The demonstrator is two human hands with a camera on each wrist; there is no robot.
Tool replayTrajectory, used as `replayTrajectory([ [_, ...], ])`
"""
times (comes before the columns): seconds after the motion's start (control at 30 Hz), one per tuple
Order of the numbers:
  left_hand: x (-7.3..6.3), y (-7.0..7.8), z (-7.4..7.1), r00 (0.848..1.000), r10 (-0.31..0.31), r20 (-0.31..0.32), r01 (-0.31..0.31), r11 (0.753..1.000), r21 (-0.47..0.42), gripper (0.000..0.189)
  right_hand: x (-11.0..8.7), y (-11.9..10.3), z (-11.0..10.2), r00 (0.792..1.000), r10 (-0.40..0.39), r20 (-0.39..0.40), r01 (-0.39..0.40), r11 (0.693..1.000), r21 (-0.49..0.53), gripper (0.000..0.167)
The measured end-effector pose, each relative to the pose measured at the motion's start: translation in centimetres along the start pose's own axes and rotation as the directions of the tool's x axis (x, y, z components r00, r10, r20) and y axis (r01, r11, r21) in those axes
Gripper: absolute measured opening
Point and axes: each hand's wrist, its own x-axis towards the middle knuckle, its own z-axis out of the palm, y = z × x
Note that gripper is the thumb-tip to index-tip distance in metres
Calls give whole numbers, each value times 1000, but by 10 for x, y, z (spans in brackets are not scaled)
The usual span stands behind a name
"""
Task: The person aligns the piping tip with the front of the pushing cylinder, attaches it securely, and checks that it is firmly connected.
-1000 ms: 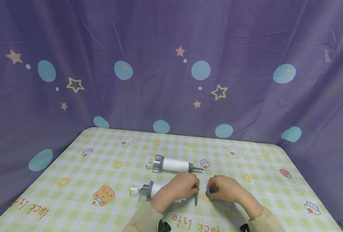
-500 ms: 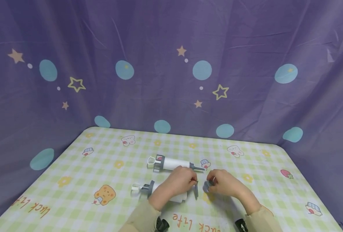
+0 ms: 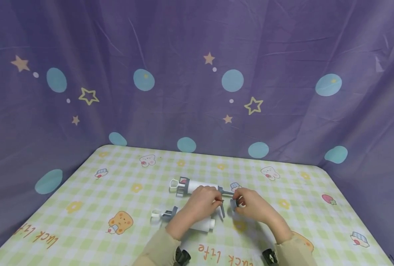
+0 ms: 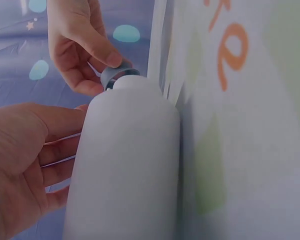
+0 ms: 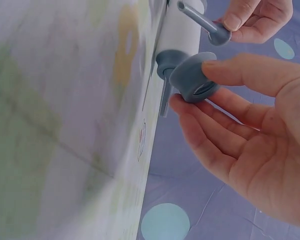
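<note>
My left hand (image 3: 201, 203) pinches a slim grey nozzle (image 5: 200, 19) by its flared base, its narrow tip slanting down in the head view. Facing it, the fingers of my right hand (image 3: 257, 207) hold a grey screw collar (image 5: 192, 77) with an open ring. Below my left wrist lies the near syringe-like dispenser (image 3: 203, 224), its white barrel end bare; my forearm covers part of it. That barrel fills the middle of the left wrist view. Behind my hands lies a second white dispenser (image 3: 197, 186) with a grey collar and nozzle on its end.
Both dispensers lie on a green-checked tablecloth (image 3: 124, 192) with cartoon prints. A purple curtain (image 3: 190, 48) with stars and dots hangs behind the table's far edge. Black straps sit on both wrists.
Both hands have shifted away from me and slightly left, carrying the nozzle and the collar closer to the far dispenser. The collar has turned in my right hand. Both dispensers stay put.
</note>
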Motion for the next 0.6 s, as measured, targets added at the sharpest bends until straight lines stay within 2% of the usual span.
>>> replayTrajectory([
  [0.2, -1, -4, -5, 998, -29, -47, 28, 999, -21, 6, 3, -3, 1, 999, -18, -36, 18, 1000, 12, 28],
  [0.6, -2, -13, -10, 990, -74, -121, 69, 996, -47, 9, 8, -7, -2, 996, -78, -41, 78, 997, 8, 30],
])
